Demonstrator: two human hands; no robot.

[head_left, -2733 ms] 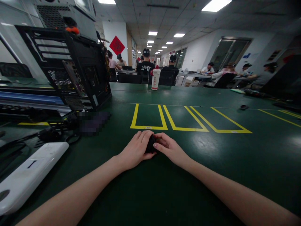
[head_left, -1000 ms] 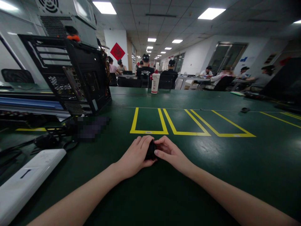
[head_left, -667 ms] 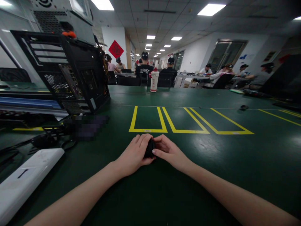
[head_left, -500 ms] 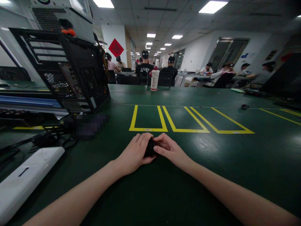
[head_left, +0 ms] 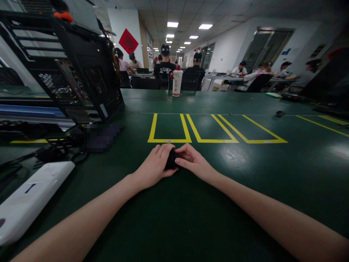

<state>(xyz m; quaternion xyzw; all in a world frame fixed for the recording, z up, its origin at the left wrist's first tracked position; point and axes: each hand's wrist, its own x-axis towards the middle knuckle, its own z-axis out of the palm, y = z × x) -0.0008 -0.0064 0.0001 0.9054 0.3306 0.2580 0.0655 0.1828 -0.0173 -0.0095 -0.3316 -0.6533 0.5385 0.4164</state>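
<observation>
Between my two hands is a small black rounded object point(head_left: 171, 160), mostly hidden by fingers, so its kind is not clear. My left hand point(head_left: 155, 163) wraps over it from the left, thumb beneath and fingers on top. From the right, my right hand point(head_left: 193, 161) pinches its rim with thumb and fingertips. Both hands are low over the green table point(head_left: 174, 214), just in front of the yellow tape outlines point(head_left: 169, 141).
A black computer case point(head_left: 81, 72) stands at the left, with cables point(head_left: 54, 151) below it. Nearer lies a white oblong device point(head_left: 32, 200). A white bottle with a red lid point(head_left: 176, 83) stands at the far edge. A small black ring-like piece point(head_left: 280, 113) lies at the right. Several people sit beyond.
The whole view has tilted down slightly, so everything sits a little higher or lower-left in the picture. My hands keep the same hold on the black object.
</observation>
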